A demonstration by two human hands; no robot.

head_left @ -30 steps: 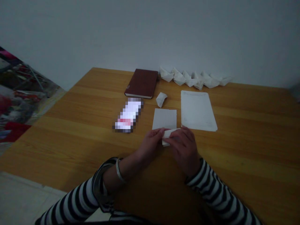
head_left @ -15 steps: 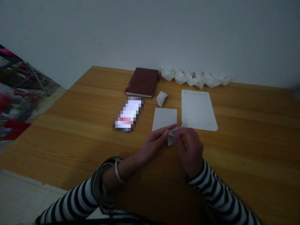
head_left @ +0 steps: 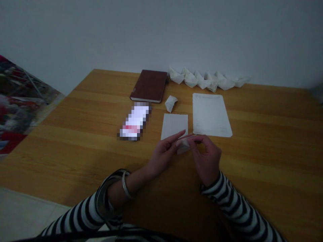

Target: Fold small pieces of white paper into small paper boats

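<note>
Between my two hands is a small folded piece of white paper, held above the front part of the table. My left hand pinches its left side between thumb and fingers. On its right side, the thumb and fingertips of my right hand grip the paper. Just beyond my left fingers lies a square sheet of paper, partly covered by them. Further back sits a small folded paper piece. To the right rests a stack of lined paper.
A row of several folded paper boats stands along the wall. A dark red notebook lies left of them, with a phone, its screen blurred out, in front. The wooden table ends at the left before a cluttered area.
The folded paper has tilted flatter between my fingers, and my right hand has turned slightly. The whole view has shifted a little, so table things appear slightly further left and higher.
</note>
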